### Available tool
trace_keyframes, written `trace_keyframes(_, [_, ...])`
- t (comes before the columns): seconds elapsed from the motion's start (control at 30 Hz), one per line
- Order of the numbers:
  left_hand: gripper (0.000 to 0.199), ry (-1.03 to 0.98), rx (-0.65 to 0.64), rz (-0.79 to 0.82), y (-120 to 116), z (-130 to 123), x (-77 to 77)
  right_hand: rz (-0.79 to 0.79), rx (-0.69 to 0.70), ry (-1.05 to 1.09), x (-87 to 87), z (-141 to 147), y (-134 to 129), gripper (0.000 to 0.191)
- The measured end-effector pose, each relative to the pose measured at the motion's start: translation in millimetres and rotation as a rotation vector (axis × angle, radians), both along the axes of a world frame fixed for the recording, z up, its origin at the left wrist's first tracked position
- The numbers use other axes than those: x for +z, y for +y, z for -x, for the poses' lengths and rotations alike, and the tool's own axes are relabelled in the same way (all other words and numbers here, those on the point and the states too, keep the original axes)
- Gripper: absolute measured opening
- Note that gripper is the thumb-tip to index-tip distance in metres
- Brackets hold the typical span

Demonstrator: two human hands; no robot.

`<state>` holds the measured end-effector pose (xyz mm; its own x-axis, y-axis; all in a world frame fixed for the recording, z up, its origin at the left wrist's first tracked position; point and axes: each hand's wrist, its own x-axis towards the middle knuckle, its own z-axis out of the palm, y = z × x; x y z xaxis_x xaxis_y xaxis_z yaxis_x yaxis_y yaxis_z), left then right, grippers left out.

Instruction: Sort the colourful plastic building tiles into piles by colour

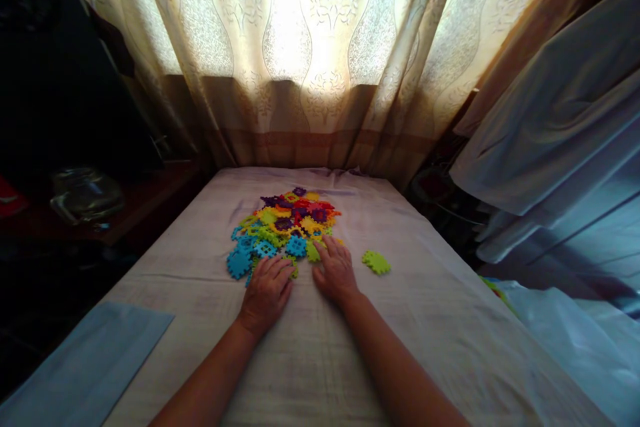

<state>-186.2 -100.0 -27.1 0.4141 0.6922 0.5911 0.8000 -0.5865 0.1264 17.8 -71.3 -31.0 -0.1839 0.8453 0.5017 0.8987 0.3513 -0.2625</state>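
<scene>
Two bare hands lie palm-down on a pale cloth-covered table (350, 360), fingers spread and holding nothing. At the near edge of a heap of colourful interlocking plastic puzzle tiles (283, 223), the left hand (267, 293) touches blue and green tiles, while the right hand (335, 272) has its fingertips on a green tile at the heap's right side. One separate green plastic tile (376, 261) lies just right of the right hand. Behind the table hangs a patterned cream curtain (310, 47).
</scene>
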Motion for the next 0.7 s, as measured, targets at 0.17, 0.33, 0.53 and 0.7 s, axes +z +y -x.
trace_keyframes(0.17, [0.027, -0.046, 0.029, -0.001, -1, 6, -2.4, 0.071, 0.069, -0.003, 3.9, 4, 8, 0.037])
trace_keyframes(0.33, [0.022, -0.064, 0.027, 0.006, 0, 7, -2.6, -0.009, 0.004, 0.174, 1.3, -15, -5, 0.026])
trace_keyframes(0.53, [0.03, -0.042, 0.088, 0.029, 2, 6, -7.0, 0.08, -0.432, 0.527, 6.0, -89, -8, 0.045])
trace_keyframes(0.7, [0.041, -0.012, 0.162, 0.02, 4, 6, -12.0, 0.084, -0.491, 0.61, -4.5, -122, 0, 0.053])
